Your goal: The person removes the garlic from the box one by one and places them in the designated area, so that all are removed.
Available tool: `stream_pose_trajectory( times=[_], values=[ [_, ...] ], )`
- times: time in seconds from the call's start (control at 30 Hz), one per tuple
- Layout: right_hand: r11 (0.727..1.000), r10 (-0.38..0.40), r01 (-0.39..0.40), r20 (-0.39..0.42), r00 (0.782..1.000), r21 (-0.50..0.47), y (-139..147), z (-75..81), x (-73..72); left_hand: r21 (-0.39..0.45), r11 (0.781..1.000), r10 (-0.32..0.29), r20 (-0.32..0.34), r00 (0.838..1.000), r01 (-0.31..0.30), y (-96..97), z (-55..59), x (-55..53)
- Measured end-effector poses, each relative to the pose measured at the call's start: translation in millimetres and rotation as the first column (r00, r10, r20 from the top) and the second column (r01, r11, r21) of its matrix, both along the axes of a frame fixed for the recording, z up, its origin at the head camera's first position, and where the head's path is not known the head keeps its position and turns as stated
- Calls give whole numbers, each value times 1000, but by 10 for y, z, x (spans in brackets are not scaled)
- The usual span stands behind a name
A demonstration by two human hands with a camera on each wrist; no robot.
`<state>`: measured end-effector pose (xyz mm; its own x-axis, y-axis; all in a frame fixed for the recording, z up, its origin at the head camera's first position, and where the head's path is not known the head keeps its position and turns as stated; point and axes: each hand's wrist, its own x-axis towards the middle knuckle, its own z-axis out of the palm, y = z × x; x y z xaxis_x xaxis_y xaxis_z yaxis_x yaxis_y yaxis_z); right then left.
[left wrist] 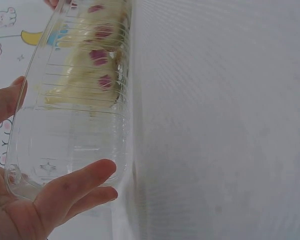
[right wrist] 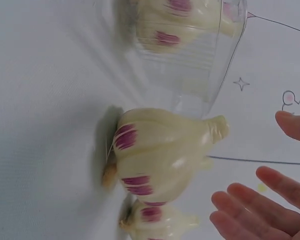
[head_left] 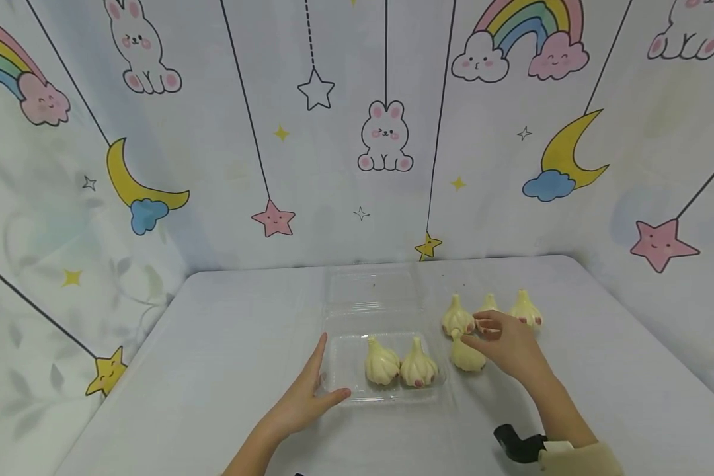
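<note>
White table (head_left: 244, 324) runs well past the clear plastic hinged box (head_left: 345, 357) on the left, plenty of elbow room there. Left hand (head_left: 306, 398) is fanned wide, touching the box's left end. Right hand (head_left: 510, 347), fingers loosely parted, grips nothing beside the nearest cream garlic bulb (head_left: 467, 359), upright just right of the box, stalk up, long axis vertical.

Left hand (head_left: 302, 400) spread, right hand (head_left: 510, 345) seemingly relaxed
</note>
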<state>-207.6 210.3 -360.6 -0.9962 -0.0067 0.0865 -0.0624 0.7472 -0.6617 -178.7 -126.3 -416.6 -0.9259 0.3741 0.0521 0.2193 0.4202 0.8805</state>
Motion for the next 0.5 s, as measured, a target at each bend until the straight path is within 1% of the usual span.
stream_pose_trajectory(
  times=[0.17,0.37,0.5],
  values=[
    [1000,-9,8,-19,1000,-17,-61,36,36,0,1000,-1,-7,1000,1,-2,-3,-6],
    [999,-15,12,-80,997,-42,-140,49,57,-2,1000,1,-13,1000,-1,0,-6,-3],
    [997,-13,6,-101,995,-73,-190,55,65,-4,1000,1,-17,1000,-1,0,-6,-3]
  ],
)
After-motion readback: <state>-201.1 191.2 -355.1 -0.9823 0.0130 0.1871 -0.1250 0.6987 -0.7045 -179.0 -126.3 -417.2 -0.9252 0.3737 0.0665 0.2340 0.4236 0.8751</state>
